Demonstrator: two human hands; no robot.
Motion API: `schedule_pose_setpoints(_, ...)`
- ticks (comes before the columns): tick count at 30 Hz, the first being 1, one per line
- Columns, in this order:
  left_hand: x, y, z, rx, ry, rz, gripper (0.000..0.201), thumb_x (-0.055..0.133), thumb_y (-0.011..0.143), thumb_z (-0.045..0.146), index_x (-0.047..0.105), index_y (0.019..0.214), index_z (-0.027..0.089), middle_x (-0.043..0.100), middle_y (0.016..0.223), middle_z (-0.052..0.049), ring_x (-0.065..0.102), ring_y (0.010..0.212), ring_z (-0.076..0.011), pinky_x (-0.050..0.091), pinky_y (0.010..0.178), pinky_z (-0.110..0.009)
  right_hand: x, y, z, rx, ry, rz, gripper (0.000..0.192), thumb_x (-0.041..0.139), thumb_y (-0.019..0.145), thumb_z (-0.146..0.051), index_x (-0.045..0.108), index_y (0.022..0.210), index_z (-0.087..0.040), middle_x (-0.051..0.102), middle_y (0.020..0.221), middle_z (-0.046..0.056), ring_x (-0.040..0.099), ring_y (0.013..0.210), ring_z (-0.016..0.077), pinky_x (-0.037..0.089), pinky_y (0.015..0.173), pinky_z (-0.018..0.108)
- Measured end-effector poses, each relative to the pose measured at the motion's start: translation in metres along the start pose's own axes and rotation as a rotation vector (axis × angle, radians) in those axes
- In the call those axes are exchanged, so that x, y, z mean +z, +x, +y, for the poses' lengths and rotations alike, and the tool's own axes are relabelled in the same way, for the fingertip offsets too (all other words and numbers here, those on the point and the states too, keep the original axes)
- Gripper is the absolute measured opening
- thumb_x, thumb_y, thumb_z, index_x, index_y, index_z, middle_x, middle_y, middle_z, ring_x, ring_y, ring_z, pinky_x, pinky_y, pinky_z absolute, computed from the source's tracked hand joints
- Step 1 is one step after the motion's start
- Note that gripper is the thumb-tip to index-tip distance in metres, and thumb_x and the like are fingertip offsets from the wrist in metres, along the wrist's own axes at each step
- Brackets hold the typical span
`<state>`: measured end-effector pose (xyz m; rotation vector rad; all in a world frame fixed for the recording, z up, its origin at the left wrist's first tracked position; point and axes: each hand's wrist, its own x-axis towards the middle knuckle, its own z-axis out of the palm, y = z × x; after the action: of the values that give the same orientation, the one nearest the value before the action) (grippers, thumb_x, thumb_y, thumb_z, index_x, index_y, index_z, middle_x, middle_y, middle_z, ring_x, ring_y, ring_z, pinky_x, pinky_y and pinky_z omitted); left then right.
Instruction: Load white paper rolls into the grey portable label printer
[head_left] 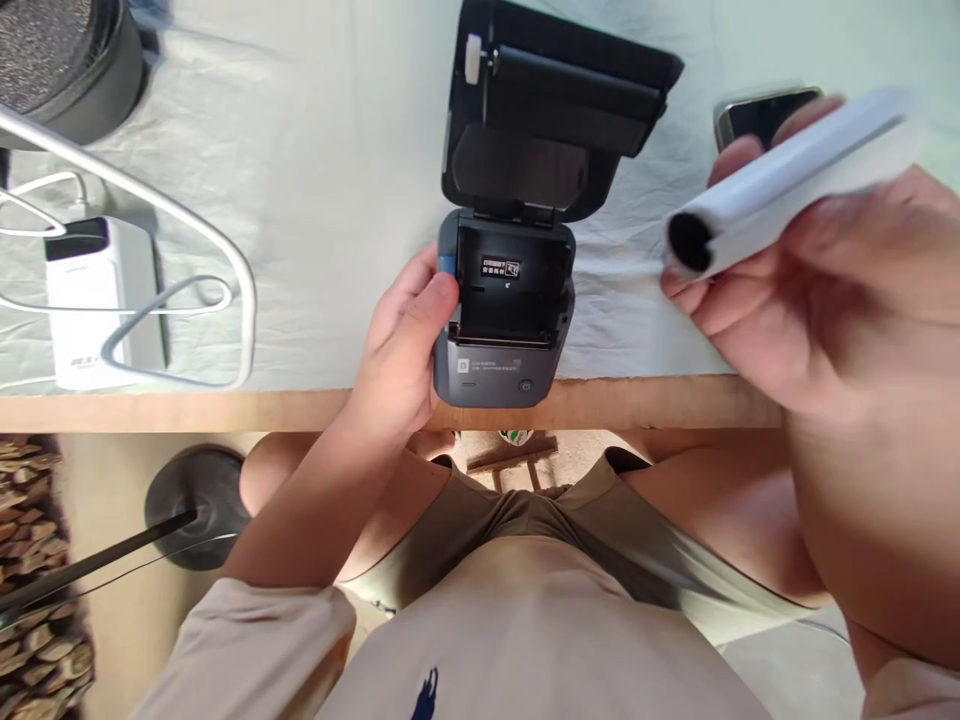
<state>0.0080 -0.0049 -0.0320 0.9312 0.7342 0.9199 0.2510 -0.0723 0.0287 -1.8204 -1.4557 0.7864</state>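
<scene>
looks like a home workspace: wooden desk [225, 408] under a creased white cloth [337, 150], power bank [97, 300] with white cables [187, 300], phone [761, 112], fan base [196, 505] on the floor.

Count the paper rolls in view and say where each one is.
1. The paper roll is in the right hand, held above the table, right of the open printer that the left hand steadies. The printer's bay looks empty; none seems hidden.

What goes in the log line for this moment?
left hand: steadies printer | lid: open | bay: empty | right hand: holds paper roll above table
</scene>
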Motion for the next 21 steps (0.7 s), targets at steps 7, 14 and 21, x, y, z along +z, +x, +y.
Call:
schedule_pose_setpoints(7,0.000,-0.004,0.001,0.023,0.037,0.026,0.038,0.077,0.102,0.055,0.077,0.115,0.020,0.076,0.105,-0.005,0.077,0.107,-0.0196,0.059,0.076,-0.024,0.003,0.008,-0.026,0.348,0.426,-0.165,0.080,0.005,0.101,-0.018,0.023,0.178,-0.032,0.053,0.172,0.004,0.062,0.153,0.0179,0.066,0.096,0.040)
schedule_pose_setpoints(14,0.000,-0.003,0.000,0.018,0.073,0.033,0.042,0.078,0.100,0.061,0.074,0.114,0.021,0.077,0.110,-0.007,0.074,0.133,-0.0291,0.064,0.090,-0.030,0.029,-0.002,-0.018,-0.418,0.022,0.217,0.064,0.071,0.097,-0.026,0.058,0.159,-0.033,0.049,0.172,0.005,0.075,0.119,0.0150,0.067,0.100,0.032)
schedule_pose_setpoints(21,0.001,-0.004,0.001,0.049,0.024,-0.001,0.032,0.075,0.104,0.053,0.075,0.108,0.022,0.076,0.100,-0.002,0.078,0.111,-0.0194,0.063,0.083,-0.023,0.055,-0.009,-0.036,-0.613,-0.541,0.284,0.019,0.064,0.103,-0.013,0.068,0.117,-0.024,0.081,0.117,-0.001,0.080,0.104,0.0152,0.059,0.087,0.032)
